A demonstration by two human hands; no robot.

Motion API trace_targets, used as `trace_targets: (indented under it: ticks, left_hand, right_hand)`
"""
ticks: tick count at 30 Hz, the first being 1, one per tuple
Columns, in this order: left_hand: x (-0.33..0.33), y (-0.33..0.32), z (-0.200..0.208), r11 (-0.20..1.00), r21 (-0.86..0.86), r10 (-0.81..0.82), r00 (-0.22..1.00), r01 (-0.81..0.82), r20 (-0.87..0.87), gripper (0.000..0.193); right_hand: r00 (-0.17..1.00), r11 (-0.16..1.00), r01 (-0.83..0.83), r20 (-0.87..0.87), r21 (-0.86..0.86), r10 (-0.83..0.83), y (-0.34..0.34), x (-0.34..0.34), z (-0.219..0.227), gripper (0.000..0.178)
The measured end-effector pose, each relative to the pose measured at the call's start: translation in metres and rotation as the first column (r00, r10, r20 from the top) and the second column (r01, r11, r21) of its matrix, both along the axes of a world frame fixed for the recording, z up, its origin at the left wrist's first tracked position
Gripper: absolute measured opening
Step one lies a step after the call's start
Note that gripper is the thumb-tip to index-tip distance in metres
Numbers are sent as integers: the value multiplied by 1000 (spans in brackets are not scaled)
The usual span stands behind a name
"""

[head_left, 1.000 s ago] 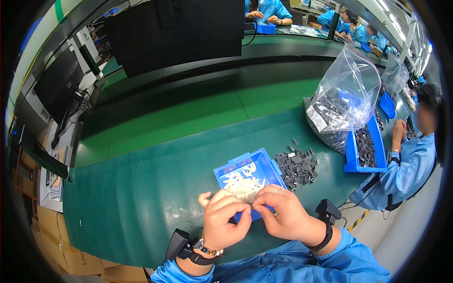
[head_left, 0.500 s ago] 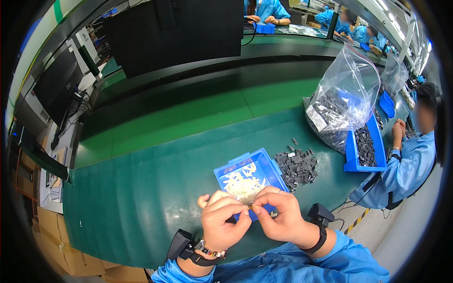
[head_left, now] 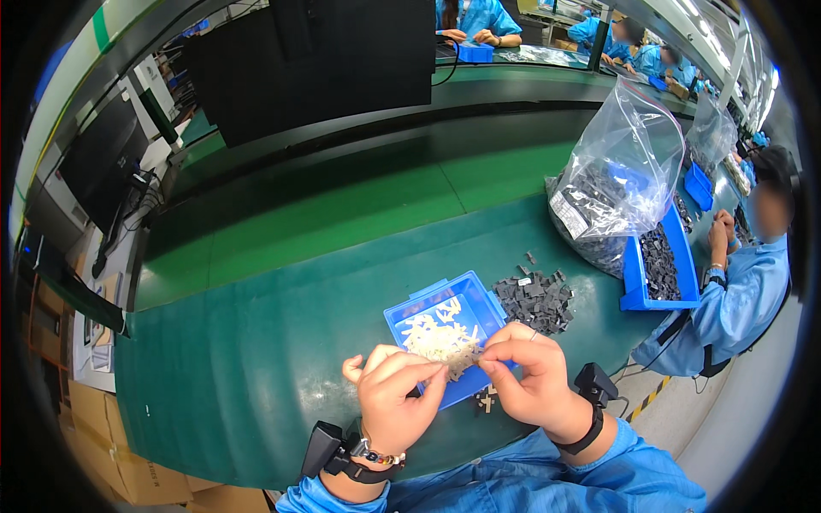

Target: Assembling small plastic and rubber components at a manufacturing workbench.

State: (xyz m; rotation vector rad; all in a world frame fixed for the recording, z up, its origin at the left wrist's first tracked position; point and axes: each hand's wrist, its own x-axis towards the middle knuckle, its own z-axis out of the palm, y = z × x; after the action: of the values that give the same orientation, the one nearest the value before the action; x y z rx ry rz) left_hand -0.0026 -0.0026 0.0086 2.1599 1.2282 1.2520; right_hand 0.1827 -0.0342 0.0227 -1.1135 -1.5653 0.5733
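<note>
Pale strips [head_left: 434, 339] in the blue tray [head_left: 421, 305], just beyond left grip [head_left: 396, 399] and right grip [head_left: 532, 376] | long axes crossing, pointing every way | both pinching tight, hands apart, any contents too small to tell!

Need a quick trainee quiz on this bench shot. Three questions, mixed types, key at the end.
1. Multiple choice: on which side of the blue tray nearest the hands is the loose pile of dark pieces?
A) left
B) right
C) underneath

2. True or false: a gap shows between the fingertips of the left hand and those of the right hand.

3. Fill in: the small pieces heaped inside that tray are ____ in colour.

Key: 1) B; 2) true; 3) cream.
</note>
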Motion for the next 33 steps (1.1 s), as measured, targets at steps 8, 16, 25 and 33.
trace_targets:
  ticks: [8, 16, 25, 33]
  left_hand:
    - [-8, 2, 1, 940, -150, -274, 938, 308, 211, 6]
    - [-7, 5, -3, 890, -137, -385, 876, 436, 289, 4]
    - [-5, 0, -3, 975, 15, -217, 942, 221, 257, 9]
    - [-4, -4, -4, 973, 87, -228, 958, 216, 174, 14]
  right_hand:
    - [819, 900, -238, 573, 365, -16, 8, 19, 18, 27]
    - [743, 846, -352, 669, 399, -6, 7, 18, 23, 29]
    - [991, 997, -66, 117, 48, 60, -7, -7, 10, 19]
    - [999, 1000, 25, 27, 1, -25, -12, -18, 6, 12]
